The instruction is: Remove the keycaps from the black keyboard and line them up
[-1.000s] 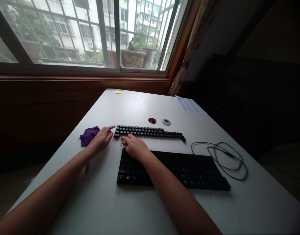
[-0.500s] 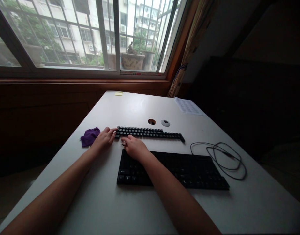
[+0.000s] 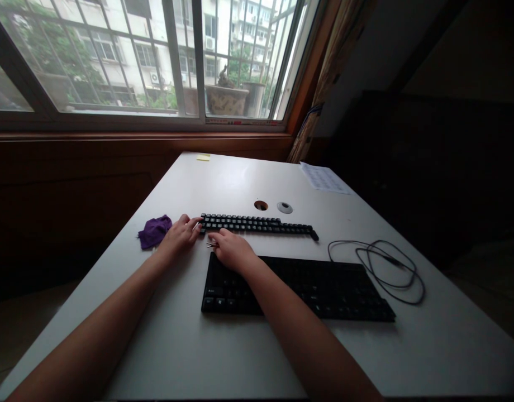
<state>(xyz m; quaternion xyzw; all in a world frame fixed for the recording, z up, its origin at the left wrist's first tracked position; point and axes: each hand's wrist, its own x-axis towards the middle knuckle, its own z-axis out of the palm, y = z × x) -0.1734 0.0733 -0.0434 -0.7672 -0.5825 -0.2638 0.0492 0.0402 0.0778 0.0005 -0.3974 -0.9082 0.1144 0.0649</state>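
Observation:
My left hand [image 3: 180,237] is at the left end of several rows of loose black keycaps [image 3: 244,223]. Its fingers are stretched out, and the tips touch the end caps. Just to its right, my right hand [image 3: 231,248] has its fingers closed round a small bent metal wire piece [image 3: 211,244], which pokes out leftward; its exact kind is too small to tell. Below lies a black keyboard [image 3: 341,290], partly covered by my right hand and forearm. Keycaps show along its lower edge, while its upper part is too dark to make out.
A crumpled purple cloth [image 3: 155,231] lies left of my left hand. The keyboard's cable [image 3: 412,279] loops on the right of the white table [image 3: 190,363]. Farther back are a round hole [image 3: 261,205], its grey cover [image 3: 284,207], a paper sheet [image 3: 324,177] and a yellow note [image 3: 203,158].
The view has shifted slightly. My left fingertips have shifted a little at the end of the keycap rows. The right hand keeps its hold on the wire piece in nearly the same spot.

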